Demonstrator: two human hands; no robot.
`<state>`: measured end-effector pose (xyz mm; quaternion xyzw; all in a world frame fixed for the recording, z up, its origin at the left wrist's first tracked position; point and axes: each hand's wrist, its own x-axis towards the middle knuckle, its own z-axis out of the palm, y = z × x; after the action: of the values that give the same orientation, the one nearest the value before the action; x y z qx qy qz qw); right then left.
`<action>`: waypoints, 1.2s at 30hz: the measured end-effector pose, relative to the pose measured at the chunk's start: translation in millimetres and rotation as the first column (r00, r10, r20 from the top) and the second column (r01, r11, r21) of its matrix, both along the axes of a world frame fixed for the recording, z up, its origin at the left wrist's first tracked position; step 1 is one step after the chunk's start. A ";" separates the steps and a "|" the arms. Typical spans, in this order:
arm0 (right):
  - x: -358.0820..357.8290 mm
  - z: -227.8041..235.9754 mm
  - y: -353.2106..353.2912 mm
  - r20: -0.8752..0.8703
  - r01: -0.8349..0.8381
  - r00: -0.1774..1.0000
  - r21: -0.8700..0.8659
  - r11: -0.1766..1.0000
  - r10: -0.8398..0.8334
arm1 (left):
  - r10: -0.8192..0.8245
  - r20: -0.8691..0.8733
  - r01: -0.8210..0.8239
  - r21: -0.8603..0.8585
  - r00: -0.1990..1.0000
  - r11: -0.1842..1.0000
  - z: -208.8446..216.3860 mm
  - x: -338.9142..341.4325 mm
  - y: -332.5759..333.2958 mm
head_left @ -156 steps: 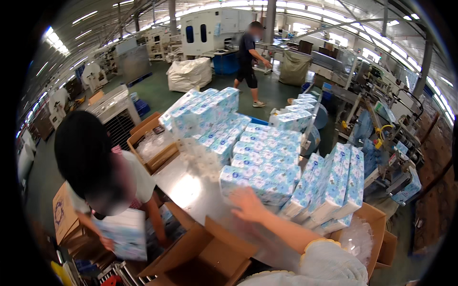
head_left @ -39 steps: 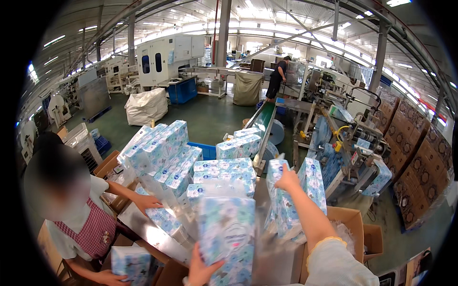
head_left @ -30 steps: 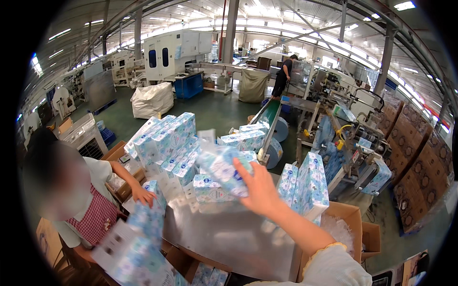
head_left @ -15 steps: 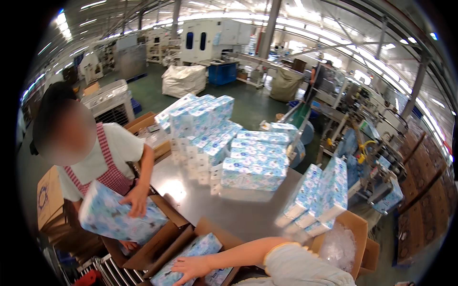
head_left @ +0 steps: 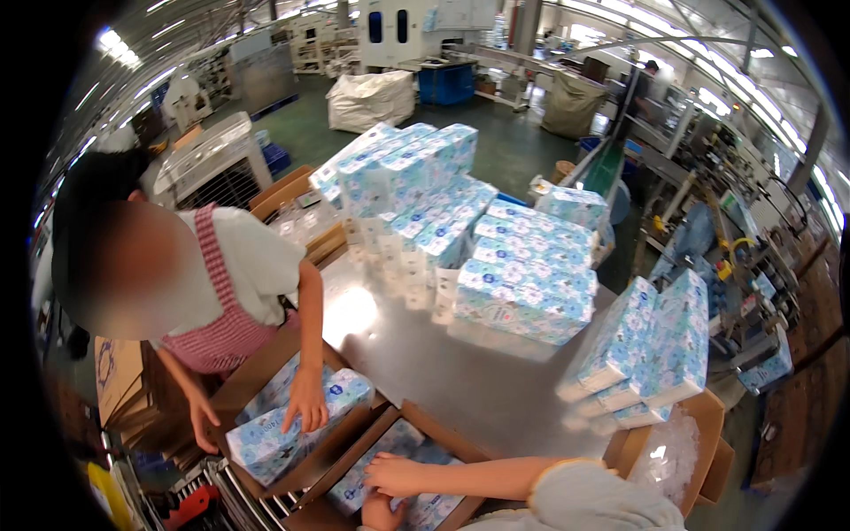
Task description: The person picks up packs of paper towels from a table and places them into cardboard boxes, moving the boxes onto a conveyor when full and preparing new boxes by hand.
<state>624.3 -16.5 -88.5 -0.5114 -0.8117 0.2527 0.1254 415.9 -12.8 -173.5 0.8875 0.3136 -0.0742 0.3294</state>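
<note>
Hands of the person wearing the camera reach down into a cardboard box (head_left: 416, 420) at the bottom of the view. The right hand (head_left: 394, 475) lies flat with its fingers spread wide on a blue and white tissue pack (head_left: 376, 460) inside that box. The left hand (head_left: 379, 513) is just below it, low in the same box, and I cannot tell if it is holding anything.

Next to this box is another cardboard box (head_left: 266, 363). A co-worker in a red checked apron (head_left: 217, 332) pushes a long tissue pack (head_left: 288, 429) down into it with one hand (head_left: 305, 407).

Behind the boxes is a shiny metal table (head_left: 425, 363). Many more tissue packs (head_left: 478, 239) are piled up on it. A few packs (head_left: 651, 350) lean near its right edge.
</note>
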 end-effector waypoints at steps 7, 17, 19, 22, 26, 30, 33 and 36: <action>196.2 37.0 -302.1 -0.100 0.747 0.267 0.650 0.140 -0.958 | -0.292 -0.433 0.424 0.249 0.853 0.871 -174.0 41.0 37.1; 152.4 -94.3 -636.7 0.089 0.123 -0.989 0.051 -0.991 -0.118 | -0.304 -0.251 0.192 -0.388 0.919 0.901 -113.4 56.4 65.5; 141.7 -79.6 -585.7 0.134 0.287 -0.956 0.236 -0.928 -0.262 | -0.207 -0.210 0.104 -0.417 0.956 0.903 -115.9 36.9 63.7; 137.5 -76.0 -617.5 0.034 0.337 -0.941 0.112 -0.935 -0.336 | -0.273 -0.275 0.171 -0.344 0.922 0.923 -143.2 35.3 56.1; 129.1 -38.8 -619.3 -0.043 0.323 -0.942 0.153 -0.934 -0.333 | -0.231 -0.329 0.152 -0.248 0.916 0.957 -142.5 23.8 46.3; 124.3 -22.6 -637.0 -0.041 0.283 -0.948 0.333 -0.899 -0.314 | 0.058 -0.236 -0.165 -0.466 0.970 0.869 -142.5 3.3 48.3; 122.2 -25.2 -682.4 0.122 0.362 -0.932 0.340 -0.868 -0.341 | 0.024 -0.179 -0.084 -0.334 0.984 0.939 -134.7 -3.0 52.2; 146.0 -19.9 -733.5 0.239 0.496 -0.865 0.278 -0.823 -0.441 | -0.014 -0.116 -0.010 -0.209 0.993 0.978 -103.3 14.8 49.6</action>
<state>770.3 -750.0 -108.4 -0.9506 0.2862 -0.0756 0.0932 430.6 36.8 -276.8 0.8424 0.3220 -0.1589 0.4018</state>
